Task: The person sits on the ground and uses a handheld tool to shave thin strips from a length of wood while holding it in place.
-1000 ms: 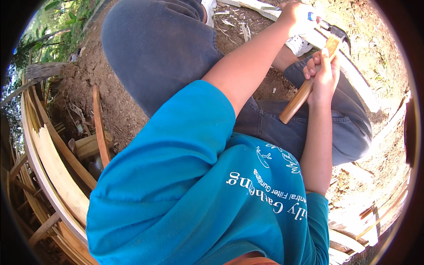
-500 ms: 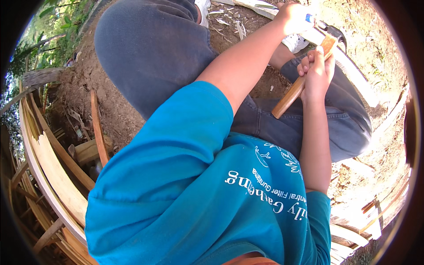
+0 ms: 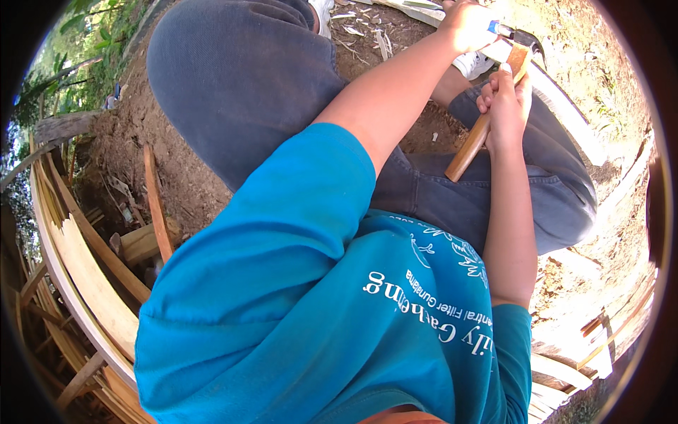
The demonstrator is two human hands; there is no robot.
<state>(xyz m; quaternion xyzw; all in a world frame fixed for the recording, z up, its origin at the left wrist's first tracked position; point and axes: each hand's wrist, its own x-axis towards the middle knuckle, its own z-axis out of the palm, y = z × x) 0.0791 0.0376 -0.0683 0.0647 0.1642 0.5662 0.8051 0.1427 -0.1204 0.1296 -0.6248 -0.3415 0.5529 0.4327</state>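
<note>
My right hand (image 3: 506, 106) is closed round a smooth wooden handle (image 3: 469, 150), thumb laid along it toward its wider, squared upper end. The handle slants over my folded leg. Farther up, my left hand (image 3: 469, 27) is closed in bright glare, gripping a tool with a blue collar and a dark, curved metal head, apparently a hammer (image 3: 526, 39). That head lies right by the wooden handle's upper end; whether they touch I cannot tell. Below both runs a long pale strip (image 3: 565, 113), overexposed, across my lower leg.
I sit on bare earth in dark trousers (image 3: 240, 78). Pale wood shavings (image 3: 381, 42) lie beyond my legs. On the left stand long split wooden slats (image 3: 85, 254) and a thin upright stick (image 3: 155, 201). More pale wood pieces (image 3: 558, 371) lie at the lower right.
The hammer's dark head has shifted slightly up and left. The wooden handle has moved up a little and stands steeper, its lower end farther right. Both hands keep their grip.
</note>
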